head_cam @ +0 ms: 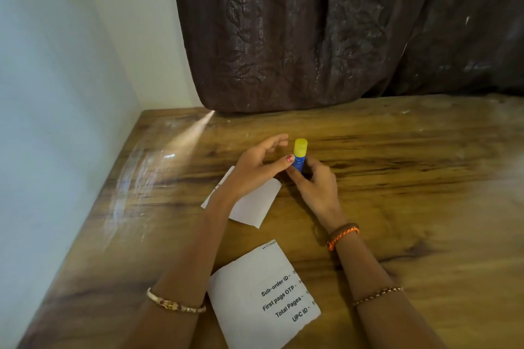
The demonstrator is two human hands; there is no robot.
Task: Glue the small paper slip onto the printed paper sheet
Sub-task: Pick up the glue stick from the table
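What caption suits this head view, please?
Right hand grips capped glue stick; left hand touches it.

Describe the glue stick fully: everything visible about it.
The glue stick is a small plastic-looking tube with a blue body and a yellow cap, cap still on. It stands roughly upright above the wooden table, beyond both papers. The right hand grips its lower body, hiding the base; the left hand touches the blue part with its thumb, other fingers spread. Label print is unreadable.
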